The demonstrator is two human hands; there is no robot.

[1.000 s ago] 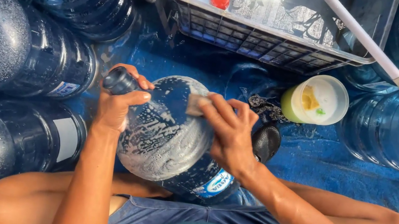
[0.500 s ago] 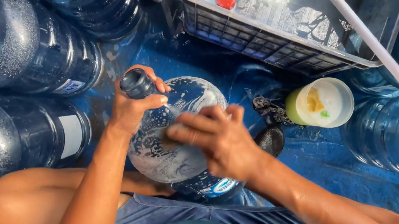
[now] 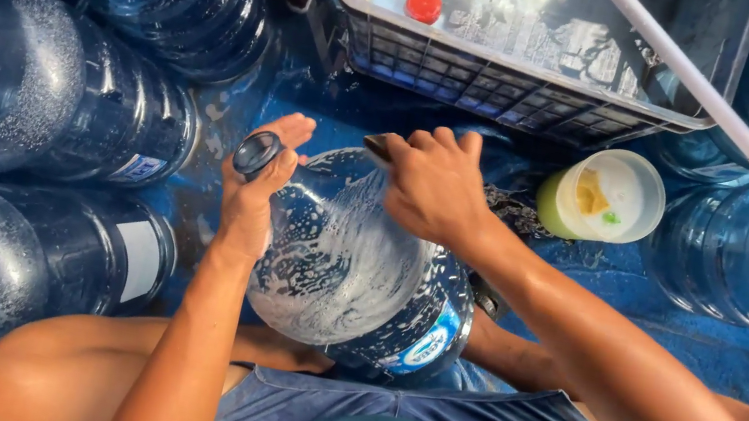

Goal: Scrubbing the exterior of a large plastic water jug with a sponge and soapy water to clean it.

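Gripping the neck of the large blue translucent plastic water jug, the left hand is steadying it across the lap while the right hand is pressing a dark scrubber into the suds. Overlapping strokes and slow rotation would likely clean best.

Behind, 1 white plastic crate is sitting.

The big water jug is clear dark blue, streaked with white soap foam, and wears a blue and white label. The jugs stacked around it are the same dark blue, two with pale labels. The crate is pale grey with red caps floating inside; the small tub is lime green and white.
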